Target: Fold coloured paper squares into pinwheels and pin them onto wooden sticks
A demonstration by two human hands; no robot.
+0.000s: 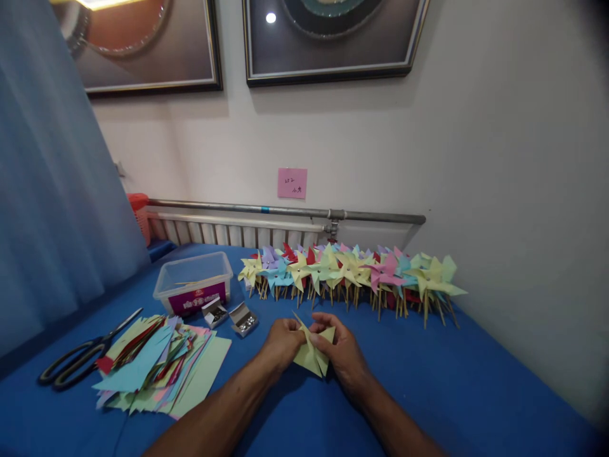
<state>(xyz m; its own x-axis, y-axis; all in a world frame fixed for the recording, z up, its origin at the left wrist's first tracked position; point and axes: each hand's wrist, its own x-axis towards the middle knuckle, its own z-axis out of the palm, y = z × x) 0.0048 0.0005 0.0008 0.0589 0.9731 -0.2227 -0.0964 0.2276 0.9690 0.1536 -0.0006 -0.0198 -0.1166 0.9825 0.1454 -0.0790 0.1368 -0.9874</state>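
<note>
Between my two hands is a pale yellow-green paper pinwheel piece (311, 360), its cut corners partly folded toward the middle. My left hand (284, 343) pinches its left side, fingers closed on the paper. On the other side, my right hand (339, 346) grips the paper with the thumb across the front and the fingers curled behind. The fingertips partly cover the centre of the paper, so what lies under them is hidden. Just beyond my left hand sits a small open box of shiny metal fasteners (245, 320), with a second small open box (214, 313) beside it.
A row of finished paper pinwheels (349, 270) on sticks lies along the back. To the left are a stack of coloured paper (204, 368), black-handled scissors (80, 358) and a clear plastic tub (166, 279) holding sticks. A blue curtain (61, 178) hangs at far left.
</note>
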